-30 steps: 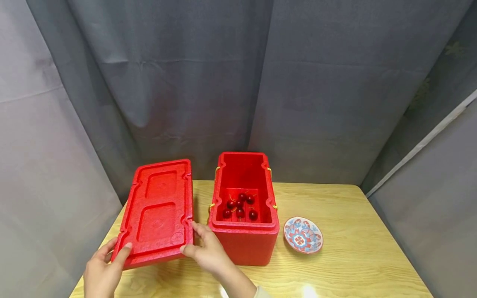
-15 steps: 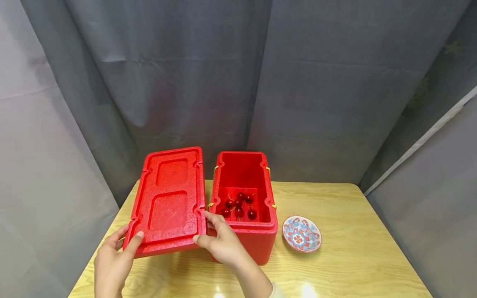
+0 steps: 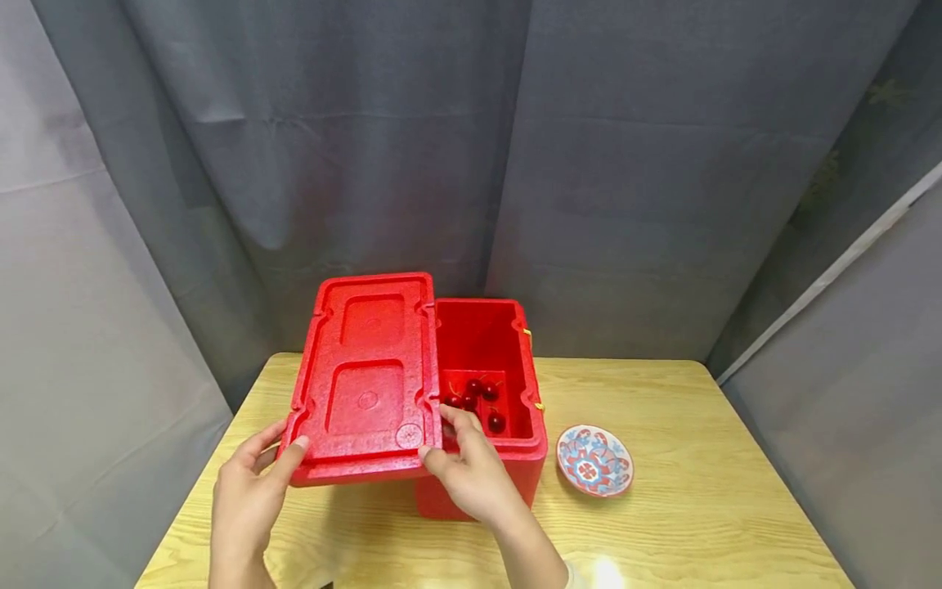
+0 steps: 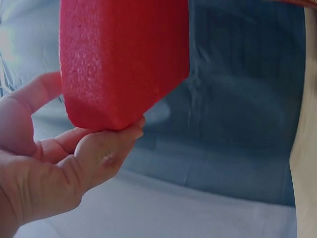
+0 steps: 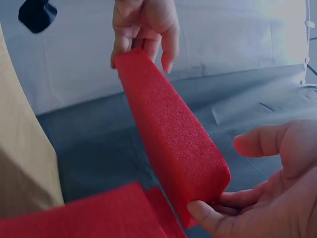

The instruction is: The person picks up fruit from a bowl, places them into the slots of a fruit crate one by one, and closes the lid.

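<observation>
Both hands hold a red foam lid [image 3: 368,380] in the air, its recessed panels facing up. My left hand [image 3: 246,495] grips the near left corner, thumb on top; the left wrist view shows that corner of the lid [image 4: 119,64] resting on the fingers. At the near right corner my right hand [image 3: 474,478] pinches the lid's edge. The lid's right side overlaps the left rim of a red foam box [image 3: 528,433]. Inside the box lie several dark red cherries [image 3: 496,422] with stems, some hidden behind the lid and right hand.
A small bowl [image 3: 594,460] with a red and blue pattern stands right of the box on the wooden table [image 3: 706,491]. Yellow cord loops [image 3: 540,406] show on the box's right side. Grey curtains [image 3: 589,204] hang behind the table and along both sides.
Both hands have carried the lid right and slightly away from me, from beside the box to over its left rim. It now hides part of the box and some cherries.
</observation>
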`<state>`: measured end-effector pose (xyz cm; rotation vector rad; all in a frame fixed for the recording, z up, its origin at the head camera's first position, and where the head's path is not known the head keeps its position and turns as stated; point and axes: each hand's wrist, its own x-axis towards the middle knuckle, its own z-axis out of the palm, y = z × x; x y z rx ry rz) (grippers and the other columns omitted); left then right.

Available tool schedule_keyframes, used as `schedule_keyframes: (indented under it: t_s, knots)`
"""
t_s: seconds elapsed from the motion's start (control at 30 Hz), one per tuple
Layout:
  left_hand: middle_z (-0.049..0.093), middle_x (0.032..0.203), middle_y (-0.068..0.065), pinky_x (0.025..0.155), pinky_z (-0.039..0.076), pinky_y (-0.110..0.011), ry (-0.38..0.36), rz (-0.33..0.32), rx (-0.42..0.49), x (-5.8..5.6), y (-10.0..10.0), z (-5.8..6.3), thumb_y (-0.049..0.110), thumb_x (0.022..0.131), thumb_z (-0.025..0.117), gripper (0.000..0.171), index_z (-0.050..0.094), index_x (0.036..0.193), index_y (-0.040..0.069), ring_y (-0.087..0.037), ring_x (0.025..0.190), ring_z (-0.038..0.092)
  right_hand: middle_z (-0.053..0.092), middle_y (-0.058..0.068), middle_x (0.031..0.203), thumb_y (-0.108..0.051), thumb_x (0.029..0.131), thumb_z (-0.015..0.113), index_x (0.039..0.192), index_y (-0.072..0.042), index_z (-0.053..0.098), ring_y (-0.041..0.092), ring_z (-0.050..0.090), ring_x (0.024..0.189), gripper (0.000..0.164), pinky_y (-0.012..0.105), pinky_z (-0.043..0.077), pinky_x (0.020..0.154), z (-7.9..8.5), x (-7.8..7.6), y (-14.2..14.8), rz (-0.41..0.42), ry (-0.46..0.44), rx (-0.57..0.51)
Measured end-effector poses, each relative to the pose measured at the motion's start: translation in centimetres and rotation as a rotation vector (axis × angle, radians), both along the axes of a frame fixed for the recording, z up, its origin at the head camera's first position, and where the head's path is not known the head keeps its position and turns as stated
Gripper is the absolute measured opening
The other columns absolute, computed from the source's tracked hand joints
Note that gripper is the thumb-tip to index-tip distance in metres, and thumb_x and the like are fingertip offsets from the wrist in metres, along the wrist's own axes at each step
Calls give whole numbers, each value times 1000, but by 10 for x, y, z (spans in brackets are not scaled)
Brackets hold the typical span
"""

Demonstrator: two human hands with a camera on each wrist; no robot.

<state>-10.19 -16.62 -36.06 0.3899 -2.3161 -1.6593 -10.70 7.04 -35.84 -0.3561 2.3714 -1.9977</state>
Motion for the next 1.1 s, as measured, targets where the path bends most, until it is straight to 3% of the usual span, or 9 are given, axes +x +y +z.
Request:
schedule_keyframes:
  t_s: [0.1, 0.3, 0.4, 0.53, 0.63, 0.8, 1.0, 1.1]
  knots:
    - [58, 117, -18, 66, 46, -17, 16, -20, 17, -2, 8, 3, 22, 86, 67, 45, 57, 125, 2, 2, 85, 56, 44, 13, 129, -10, 88, 58, 134, 5, 40, 27, 47, 111, 53, 41, 44, 89, 2, 0, 9, -45, 40, 72]
    - [58, 118, -17, 68, 48, -20, -1, -85, 51, -7, 21, 8, 21, 87, 67, 45, 56, 126, 4, -13, 95, 58, 43, 14, 131, -12, 92, 53, 134, 6, 41, 30, 43, 118, 47, 48, 37, 96, 5, 1, 24, -91, 111, 146]
    - [56, 122, -16, 70, 48, -20, 4, -136, 104, -12, 28, 7, 20, 87, 66, 45, 54, 127, 2, -19, 99, 57, 44, 15, 128, -12, 90, 56, 134, 6, 40, 29, 47, 112, 50, 43, 43, 90, 7, 2, 30, -120, 98, 148]
    - [54, 122, -15, 72, 50, -22, 10, -211, 195, -18, 39, 5, 13, 88, 66, 43, 53, 127, 0, -20, 97, 58, 46, 15, 118, -12, 85, 65, 133, 6, 39, 24, 56, 88, 57, 33, 51, 74, 13, 3, 43, -160, 29, 122]
    - [54, 121, -15, 73, 50, -25, 9, -256, 232, -22, 50, 2, 10, 87, 65, 42, 53, 126, 0, -23, 97, 59, 48, 15, 115, -12, 84, 67, 133, 4, 41, 22, 59, 78, 58, 32, 52, 70, 17, 1, 54, -194, -19, 102]
    - [55, 118, -16, 73, 52, -29, 27, -310, 255, -30, 64, 1, 8, 86, 65, 43, 52, 126, -2, -28, 97, 59, 49, 16, 118, -13, 85, 66, 134, 4, 41, 25, 59, 85, 57, 35, 52, 74, 18, -1, 70, -235, -49, 86]
    - [55, 118, -17, 74, 51, -31, 59, -359, 258, -39, 75, 2, 8, 86, 65, 43, 52, 125, -4, -29, 97, 58, 51, 18, 122, -12, 92, 56, 133, 5, 43, 28, 51, 107, 46, 40, 47, 87, 12, -5, 83, -264, -2, 109]
    - [55, 118, -16, 75, 50, -33, 71, -363, 265, -40, 74, -2, 8, 86, 64, 43, 52, 126, -4, -29, 99, 57, 52, 18, 122, -12, 95, 51, 133, 3, 44, 28, 50, 110, 42, 42, 43, 91, 9, -6, 84, -264, 6, 132]
